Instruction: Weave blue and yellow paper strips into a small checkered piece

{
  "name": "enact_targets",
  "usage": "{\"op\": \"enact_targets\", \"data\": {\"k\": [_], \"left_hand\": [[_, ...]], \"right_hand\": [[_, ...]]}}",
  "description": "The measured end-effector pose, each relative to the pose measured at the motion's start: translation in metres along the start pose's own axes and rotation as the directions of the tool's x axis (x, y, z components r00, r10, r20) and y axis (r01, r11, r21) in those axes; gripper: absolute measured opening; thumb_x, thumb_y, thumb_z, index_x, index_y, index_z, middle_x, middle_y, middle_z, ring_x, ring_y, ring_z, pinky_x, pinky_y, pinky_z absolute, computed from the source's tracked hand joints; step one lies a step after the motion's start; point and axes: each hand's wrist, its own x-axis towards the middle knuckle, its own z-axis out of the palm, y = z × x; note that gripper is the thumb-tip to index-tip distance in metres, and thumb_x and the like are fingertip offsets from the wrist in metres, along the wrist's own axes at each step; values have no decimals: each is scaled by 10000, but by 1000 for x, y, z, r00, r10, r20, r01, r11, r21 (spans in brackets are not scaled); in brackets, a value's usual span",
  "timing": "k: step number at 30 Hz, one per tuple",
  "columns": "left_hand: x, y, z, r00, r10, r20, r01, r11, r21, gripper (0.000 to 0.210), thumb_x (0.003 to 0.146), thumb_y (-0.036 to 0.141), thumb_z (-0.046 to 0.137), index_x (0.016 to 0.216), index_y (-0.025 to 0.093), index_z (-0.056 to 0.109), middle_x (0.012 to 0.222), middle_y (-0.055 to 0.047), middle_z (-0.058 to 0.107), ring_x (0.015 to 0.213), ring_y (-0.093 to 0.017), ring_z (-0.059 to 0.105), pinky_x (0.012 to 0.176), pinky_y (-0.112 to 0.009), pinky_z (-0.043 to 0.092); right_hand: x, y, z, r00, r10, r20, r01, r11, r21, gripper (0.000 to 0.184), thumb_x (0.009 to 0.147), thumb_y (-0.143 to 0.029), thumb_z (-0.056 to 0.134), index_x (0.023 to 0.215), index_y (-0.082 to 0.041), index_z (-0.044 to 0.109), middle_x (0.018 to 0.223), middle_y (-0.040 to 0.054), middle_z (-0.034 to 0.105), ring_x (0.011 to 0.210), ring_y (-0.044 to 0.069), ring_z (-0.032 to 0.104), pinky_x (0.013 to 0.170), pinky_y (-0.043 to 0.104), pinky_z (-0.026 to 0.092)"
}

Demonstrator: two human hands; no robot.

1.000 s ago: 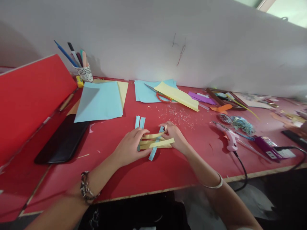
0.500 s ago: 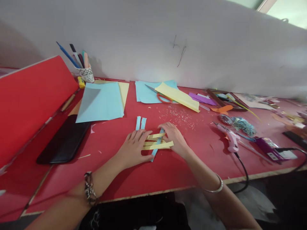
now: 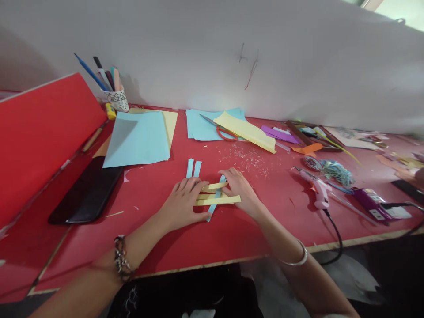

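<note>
Clock centred on the yellow strips (image 3: pixel 227 200). Purple box (image 3: pixel 369 203), 3 o'clock: pale print on it, too blurred for me to read from here. Pen cup (image 3: pixel 117 101), 10 to 11: black scale-like pattern, at least five pens in it.

Counts: at least three yellow strips, mid-table, lying across one blue cross-strip (image 3: pixel 211 213); the nearest yellow passes over it. Two more blue strips (image 3: pixel 189 168) poke out at 10 to 11, past the left hand (image 3: pixel 185 203).

Left hand: spread, palm down over the yellow strips' left ends, thumb by the cross-strip's near end. Right hand (image 3: pixel 240 190): fingers curled at the cross-strip's far end; can't tell whether pinching or only pushing.

Also on the red table (image 3: pixel 159 181): one black phone-like slab (image 3: pixel 84 194), 9; one pair of scissors (image 3: pixel 217 129), 12; one tray (image 3: pixel 296 132), 2; one pink glue gun (image 3: pixel 319 194), 3; one thread bundle (image 3: pixel 338 173), just past it.
</note>
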Motion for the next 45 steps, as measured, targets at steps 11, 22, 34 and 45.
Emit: {"op": "enact_targets", "data": {"k": [11,22,34,45], "left_hand": [[-3,-19,-10,998,-67,-23,67,997,39,786,678,535,551,1304,143,282,1358,-157,322,1256,-312,277,1010,-467,257],[-3,-12,-12,988,-15,156,3,997,81,776,801,607,290,1379,105,157,1446,-110,191,1324,-225,168,1081,-406,131],[-3,-12,-8,992,27,123,-40,994,104,796,755,603,411,1360,122,220,1429,-133,239,1311,-258,207,1067,-472,138],[-6,-11,-5,993,84,81,-90,993,80,641,782,253,409,1365,135,172,1429,-123,249,1307,-232,222,1048,-411,242]], "right_hand": [[7,9,0,999,-39,26,20,863,505,318,596,-12,417,822,-176,569,810,4,591,670,107,526,629,234,402],[17,0,-17,925,-36,378,-263,656,708,96,669,-80,519,676,-175,524,483,-67,541,469,81,543,512,205,425],[33,-11,-1,961,66,268,-249,627,738,241,635,49,427,659,-176,508,424,-95,509,433,62,528,483,174,417],[33,-4,16,999,4,38,-29,733,679,26,675,-169,518,674,-179,494,538,-65,485,450,62,437,459,193,339]]}}
